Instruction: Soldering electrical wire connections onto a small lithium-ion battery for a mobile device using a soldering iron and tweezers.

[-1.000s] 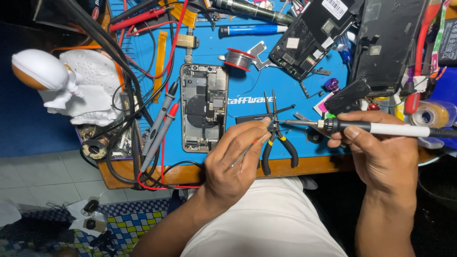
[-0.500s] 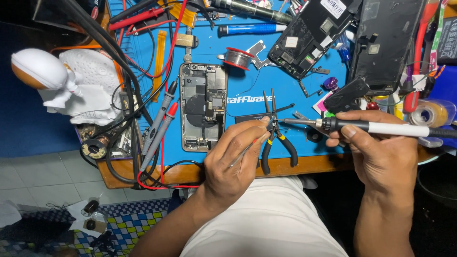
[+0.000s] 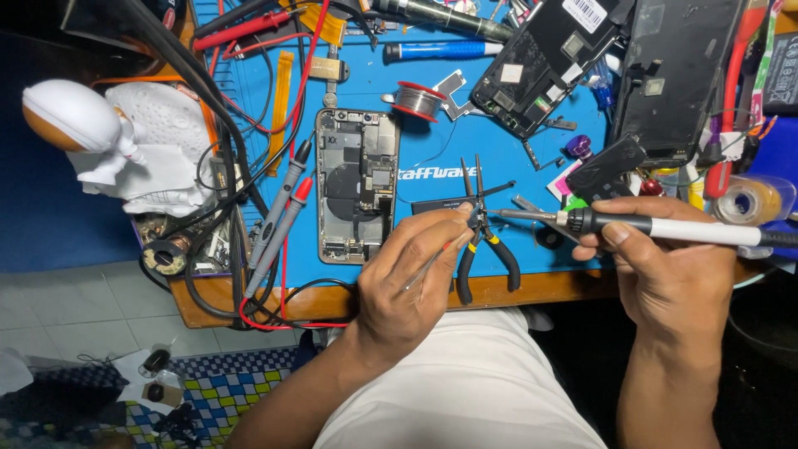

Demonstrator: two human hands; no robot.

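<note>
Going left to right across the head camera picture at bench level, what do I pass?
White astronaut figure → meter probes → opened phone → left hand → black-handled pliers → right hand holding the soldering iron → tape roll.

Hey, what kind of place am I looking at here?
Likely a phone repair bench: an opened phone lies on a blue work mat, the right hand holds a soldering iron, and a solder spool sits nearby.
</note>
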